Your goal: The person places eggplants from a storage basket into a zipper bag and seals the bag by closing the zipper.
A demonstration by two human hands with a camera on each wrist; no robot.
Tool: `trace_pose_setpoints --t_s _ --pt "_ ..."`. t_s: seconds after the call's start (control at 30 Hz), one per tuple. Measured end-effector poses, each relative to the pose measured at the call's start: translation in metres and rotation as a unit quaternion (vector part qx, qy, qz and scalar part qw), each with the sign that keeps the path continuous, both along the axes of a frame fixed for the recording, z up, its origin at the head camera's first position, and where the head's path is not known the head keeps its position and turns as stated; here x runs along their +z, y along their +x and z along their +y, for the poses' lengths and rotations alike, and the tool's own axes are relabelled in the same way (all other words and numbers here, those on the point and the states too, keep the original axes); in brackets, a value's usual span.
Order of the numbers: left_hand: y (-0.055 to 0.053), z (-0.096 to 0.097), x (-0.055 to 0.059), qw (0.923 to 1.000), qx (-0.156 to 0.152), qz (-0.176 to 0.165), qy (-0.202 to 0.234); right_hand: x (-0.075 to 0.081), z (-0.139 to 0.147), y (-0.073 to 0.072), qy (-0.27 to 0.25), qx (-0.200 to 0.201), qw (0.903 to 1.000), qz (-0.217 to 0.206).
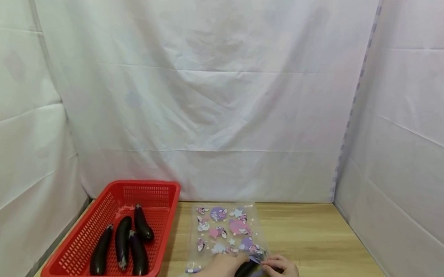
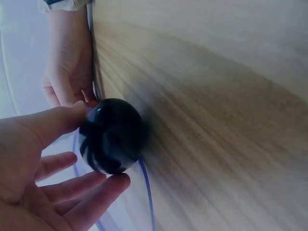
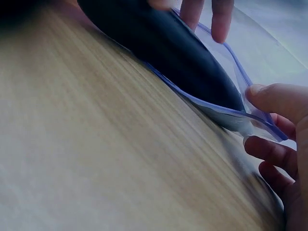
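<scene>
A dark purple eggplant [image 1: 245, 270] is gripped by my left hand [image 1: 220, 273], the thumb and fingers on either side of its thick end [image 2: 115, 137]. Its narrow tip lies inside the mouth of a clear zip bag [image 1: 214, 222] printed with pink and purple pictures. In the right wrist view, the bag's purple zip edges [image 3: 185, 96] part around the eggplant [image 3: 178, 53]. My right hand [image 1: 285, 276] pinches the corner of that mouth between thumb and fingers. The bag lies flat on the table, its far end toward the back cloth.
To the left stands a red plastic basket [image 1: 169, 228] holding several eggplants [image 1: 139, 252]. The wood-grain table [image 1: 340, 257] extends to the right of the bag. White cloth [image 1: 209, 109] hangs behind and on both sides.
</scene>
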State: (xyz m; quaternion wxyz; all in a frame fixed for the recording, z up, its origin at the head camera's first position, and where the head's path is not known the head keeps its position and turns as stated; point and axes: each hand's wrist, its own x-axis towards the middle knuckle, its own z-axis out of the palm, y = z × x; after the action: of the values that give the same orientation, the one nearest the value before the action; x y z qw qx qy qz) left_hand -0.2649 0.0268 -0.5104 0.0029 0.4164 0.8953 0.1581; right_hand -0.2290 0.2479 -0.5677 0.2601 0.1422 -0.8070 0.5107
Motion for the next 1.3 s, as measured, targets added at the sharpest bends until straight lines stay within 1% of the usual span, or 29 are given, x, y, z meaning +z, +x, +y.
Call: trace_pose_setpoints --t_s 0.13,0.23,0.3,0.4,0.47,0.6,0.7,0.8,0.83,1.0,1.07,1.17,1.3 --pt "0.007 -0.008 0.001 0.9985 -0.049 0.017 -0.016 -0.002 0.001 0.001 0.007 0.002 0.9999 0.015" --pt "0.012 -0.015 0.004 0.9967 -0.076 0.019 -0.022 -0.003 0.0 0.002 0.006 0.004 0.9998 0.017" --pt "0.015 -0.019 0.007 0.9957 -0.087 0.016 -0.028 -0.003 -0.001 0.003 0.005 0.003 0.9999 0.012" --pt "0.021 -0.024 0.012 0.9947 -0.094 0.013 -0.038 -0.002 -0.002 0.003 0.001 -0.004 1.0 0.0" --pt "0.025 -0.026 0.013 0.9938 -0.099 0.02 -0.045 -0.001 -0.002 0.004 -0.002 -0.011 0.9999 -0.009" --pt "0.033 -0.03 0.015 0.9932 -0.098 0.023 -0.06 0.001 -0.002 0.003 -0.005 -0.023 0.9995 -0.02" --pt "0.036 -0.031 0.015 0.9923 -0.095 0.03 -0.074 0.002 -0.002 0.003 -0.004 -0.024 0.9995 -0.022" --pt "0.036 -0.031 0.014 0.9913 -0.093 0.04 -0.083 0.003 -0.002 0.003 -0.004 -0.021 0.9995 -0.023" --pt "0.036 -0.031 0.014 0.9906 -0.094 0.049 -0.086 0.003 -0.003 0.003 -0.003 -0.021 0.9995 -0.022" --pt "0.034 -0.029 0.01 0.989 -0.098 0.07 -0.086 0.008 -0.004 0.004 -0.003 -0.024 0.9994 -0.023" --pt "0.034 -0.027 0.008 0.9886 -0.099 0.073 -0.086 0.008 -0.005 0.004 -0.002 -0.027 0.9993 -0.024" --pt "0.033 -0.024 0.007 0.9881 -0.097 0.079 -0.089 0.005 -0.004 0.002 -0.001 -0.031 0.9993 -0.02" --pt "0.035 -0.018 0.006 0.991 -0.076 0.053 -0.097 -0.009 0.001 -0.005 0.001 -0.03 0.9994 -0.015"
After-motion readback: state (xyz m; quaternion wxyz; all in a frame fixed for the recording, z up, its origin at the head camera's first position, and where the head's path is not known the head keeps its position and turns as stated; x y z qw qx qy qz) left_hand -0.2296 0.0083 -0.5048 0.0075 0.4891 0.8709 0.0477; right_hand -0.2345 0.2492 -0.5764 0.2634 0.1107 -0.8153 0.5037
